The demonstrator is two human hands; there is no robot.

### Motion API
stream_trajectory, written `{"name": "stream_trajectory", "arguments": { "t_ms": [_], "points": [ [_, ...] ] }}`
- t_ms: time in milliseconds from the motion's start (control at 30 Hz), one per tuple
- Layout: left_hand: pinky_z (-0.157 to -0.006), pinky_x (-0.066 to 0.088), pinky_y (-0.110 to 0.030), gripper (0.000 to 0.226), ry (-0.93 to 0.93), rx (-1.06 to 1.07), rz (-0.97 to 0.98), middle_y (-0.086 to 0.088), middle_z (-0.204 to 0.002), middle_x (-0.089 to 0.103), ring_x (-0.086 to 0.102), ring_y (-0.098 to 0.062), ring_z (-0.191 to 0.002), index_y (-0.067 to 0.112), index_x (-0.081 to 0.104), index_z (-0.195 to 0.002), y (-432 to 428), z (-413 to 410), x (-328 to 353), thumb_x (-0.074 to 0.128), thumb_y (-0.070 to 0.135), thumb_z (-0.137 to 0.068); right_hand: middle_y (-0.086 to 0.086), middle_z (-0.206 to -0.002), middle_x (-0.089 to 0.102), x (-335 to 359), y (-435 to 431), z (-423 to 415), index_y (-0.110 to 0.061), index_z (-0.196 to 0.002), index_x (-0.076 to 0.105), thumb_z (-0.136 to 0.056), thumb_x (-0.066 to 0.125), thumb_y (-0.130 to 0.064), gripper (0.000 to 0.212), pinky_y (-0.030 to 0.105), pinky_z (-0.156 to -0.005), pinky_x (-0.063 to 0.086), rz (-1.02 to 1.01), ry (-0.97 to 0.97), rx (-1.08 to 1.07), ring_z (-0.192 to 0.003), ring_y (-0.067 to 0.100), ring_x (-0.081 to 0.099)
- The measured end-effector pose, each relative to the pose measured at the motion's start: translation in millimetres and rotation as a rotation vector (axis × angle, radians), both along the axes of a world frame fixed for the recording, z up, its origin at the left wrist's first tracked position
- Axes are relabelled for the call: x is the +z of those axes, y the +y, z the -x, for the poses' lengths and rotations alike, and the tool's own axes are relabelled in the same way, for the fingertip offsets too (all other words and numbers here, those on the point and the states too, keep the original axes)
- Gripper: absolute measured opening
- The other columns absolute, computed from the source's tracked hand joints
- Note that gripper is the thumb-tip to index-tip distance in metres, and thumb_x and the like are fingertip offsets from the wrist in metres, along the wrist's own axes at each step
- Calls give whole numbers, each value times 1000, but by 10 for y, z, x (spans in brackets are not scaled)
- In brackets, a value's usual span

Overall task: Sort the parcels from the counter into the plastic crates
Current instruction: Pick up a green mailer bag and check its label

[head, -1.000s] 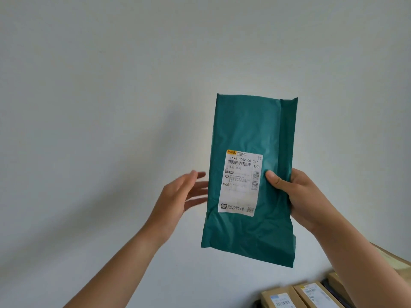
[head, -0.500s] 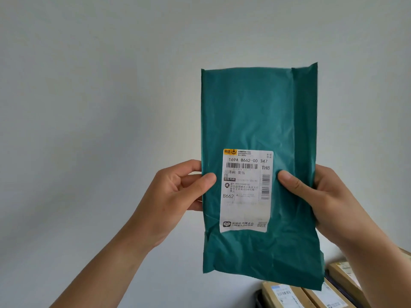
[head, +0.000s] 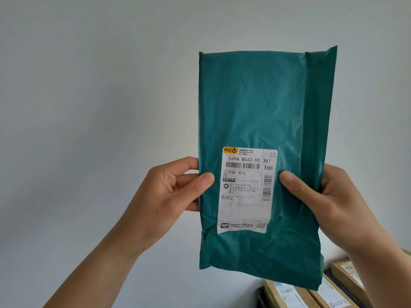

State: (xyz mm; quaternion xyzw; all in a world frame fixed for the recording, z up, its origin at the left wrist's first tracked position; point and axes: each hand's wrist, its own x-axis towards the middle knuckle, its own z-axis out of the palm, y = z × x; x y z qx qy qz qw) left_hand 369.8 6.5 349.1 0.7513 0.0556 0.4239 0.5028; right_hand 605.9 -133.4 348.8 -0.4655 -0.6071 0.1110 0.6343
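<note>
We see one teal parcel, a soft plastic mailer, held upright in the air in front of a plain pale wall, its printed side facing us. It carries one white shipping label on its lower half. At the label's top left sits a yellow logo block, and beside it a web address that we read as www.yundaex.com, though the print is small and we may have a letter wrong. Below runs "169A B662-00 347" in large type, with "TH8" at the right and "B662" at the lower left; one line of Chinese reads 济南-发出. We count two barcodes, one lying flat under the big number and one standing on end along the right edge, and one QR code in the bottom right corner. The address lines in the middle are too fine for us to read.

Both hands grip the parcel at label height. The left hand pinches its left edge, thumb on the front just beside the label and fingers curled behind. The right hand pinches the right side the same way, thumb on the front just beside the label's right border, fingers wrapped behind.

In the bottom right corner, below the parcel and partly hidden by it and by the right forearm, we count three brown cardboard boxes lying side by side, with white stickers on them
</note>
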Motion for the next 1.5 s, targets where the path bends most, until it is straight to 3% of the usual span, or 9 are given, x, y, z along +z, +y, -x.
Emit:
{"name": "stream_trajectory", "arguments": {
  "t_ms": [367, 667, 900, 1067, 1200, 1333, 1500],
  "points": [
    [-87, 64, -35, 22, 131, 64, 34, -6, -110, 81, 78, -25, -104, 10, 68, -124, 582, 183, -427, 55, 13, -107, 3, -113, 80, -395, 632, 116, -8, -116, 72, -94, 61, -24, 30, 32, -80, 64, 212, 39, 30, -104, 25, 77],
    [-85, 65, -36, 21, 209, 86, 121, 0, -110, 81, 78, -22, -100, 14, 70, -123, 921, 15, -767, 57, 18, -107, 1, -118, 79, -623, 841, 138, -10, -125, 69, -101, 59, -26, 31, 33, -87, 63, 388, 91, -41, -109, 23, 76],
    [-92, 61, -39, 23, 336, 65, 146, 7, -106, 81, 76, -15, -100, 21, 75, -115, 786, -667, -1034, 52, 19, -110, 0, -127, 75, -772, 194, -236, -18, -131, 64, -101, 61, -23, 31, 49, -93, 62, 589, 193, -5, -115, 26, 73],
    [-83, 59, -32, 24, 455, 15, 74, 15, -99, 79, 75, -13, -97, 30, 74, -108, 292, -1525, -1367, 51, 25, -111, 6, -127, 75, -1172, -562, -684, -17, -133, 62, -92, 66, -28, 42, 39, -77, 67, 572, 356, -118, -113, 31, 74],
    [-83, 59, -28, 21, 474, -80, 39, 13, -100, 80, 75, -9, -94, 23, 74, -111, -278, -2239, -1609, 54, 23, -110, 2, -122, 77, -1511, -1288, -1164, -20, -129, 63, -90, 68, -26, 40, 40, -79, 66, 578, 450, -259, -110, 28, 75],
    [-83, 60, -24, 17, 512, -154, -30, 12, -99, 79, 74, -4, -90, 20, 73, -109, -822, -2936, -1814, 56, 20, -108, -4, -117, 79, -1806, -1943, -1671, -21, -131, 62, -101, 64, -14, 31, 34, -75, 66, 618, 445, -398, -104, 22, 77],
    [-87, 57, -25, 19, 568, -149, -66, 19, -101, 74, 70, -4, -96, 36, 68, -100, -1413, -3654, -2206, 59, 20, -107, -7, -117, 79, -2280, -2521, -2192, -23, -129, 64, -100, 67, -16, 30, 40, -81, 66, 669, 494, -495, -103, 21, 77]
  ]
}}
